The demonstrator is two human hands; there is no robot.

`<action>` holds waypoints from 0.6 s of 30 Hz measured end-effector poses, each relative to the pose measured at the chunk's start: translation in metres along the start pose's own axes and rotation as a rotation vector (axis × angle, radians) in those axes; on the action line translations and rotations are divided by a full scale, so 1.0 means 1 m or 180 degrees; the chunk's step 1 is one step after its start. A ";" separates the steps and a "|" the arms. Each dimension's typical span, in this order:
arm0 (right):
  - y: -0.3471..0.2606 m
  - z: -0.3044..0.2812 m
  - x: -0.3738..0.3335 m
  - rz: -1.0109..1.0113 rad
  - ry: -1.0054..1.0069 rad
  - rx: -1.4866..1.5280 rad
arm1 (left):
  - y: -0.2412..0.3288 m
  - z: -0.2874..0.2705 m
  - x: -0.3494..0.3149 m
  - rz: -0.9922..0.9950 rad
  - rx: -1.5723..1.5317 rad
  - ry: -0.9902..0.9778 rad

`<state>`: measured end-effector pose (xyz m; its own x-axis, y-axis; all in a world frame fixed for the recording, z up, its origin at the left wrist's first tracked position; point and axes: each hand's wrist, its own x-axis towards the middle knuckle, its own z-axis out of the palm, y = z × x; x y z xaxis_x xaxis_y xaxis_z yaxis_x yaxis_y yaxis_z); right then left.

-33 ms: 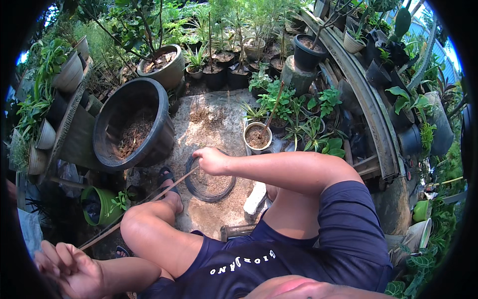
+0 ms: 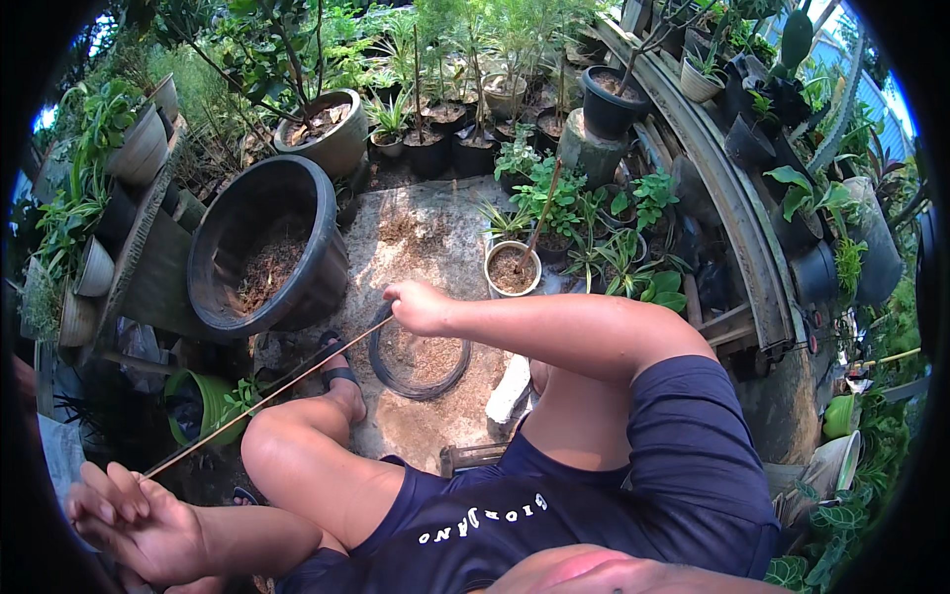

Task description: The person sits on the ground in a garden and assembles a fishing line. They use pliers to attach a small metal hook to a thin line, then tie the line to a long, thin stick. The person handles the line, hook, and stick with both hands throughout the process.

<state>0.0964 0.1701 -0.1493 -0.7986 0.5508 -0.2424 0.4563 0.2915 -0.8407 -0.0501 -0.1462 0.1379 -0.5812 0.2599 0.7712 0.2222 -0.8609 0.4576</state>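
Observation:
A thin tan strand stretches in a straight slanting line between my two hands, with a darker line running close beside it. My right hand pinches its far end above the floor, near a coil of dark wire lying on the concrete. At the lower left, my left hand is closed with its fingers curled at the near end of the strand. The exact grip there is partly hidden by the fingers. The strand passes above my bent left knee.
A large black pot with some soil stands left of the coil, a green pot below it. A cream pot holding a bare stem sits beyond my right forearm. Potted plants crowd around; a white block lies near my right leg.
Both hands have shifted slightly upward in the picture. The strand looks thinner than before, as if turned, and still spans between the hands.

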 end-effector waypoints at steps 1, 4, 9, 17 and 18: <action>-0.015 -0.001 0.007 -0.0053 0.0099 -0.0002 | -0.001 -0.009 -0.002 0.0338 0.0742 -0.0031; -0.033 -0.011 0.024 -0.0048 0.0478 -0.0151 | -0.014 -0.016 0.012 0.0938 0.1662 0.0741; 0.017 -0.047 0.040 -0.0224 0.1289 -0.0407 | 0.023 -0.112 0.041 0.1398 0.2079 0.1189; 0.036 -0.092 0.013 0.0202 0.1597 -0.0463 | -0.003 -0.122 0.035 0.1048 0.2923 0.1305; 0.035 -0.097 0.012 0.0364 0.1539 -0.0464 | -0.011 -0.122 0.037 0.0961 0.2954 0.1290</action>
<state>0.1413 0.2629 -0.1347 -0.4835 0.8740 -0.0484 0.6076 0.2953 -0.7373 -0.1694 -0.1804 0.1069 -0.5819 -0.2222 0.7823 0.8132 -0.1491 0.5626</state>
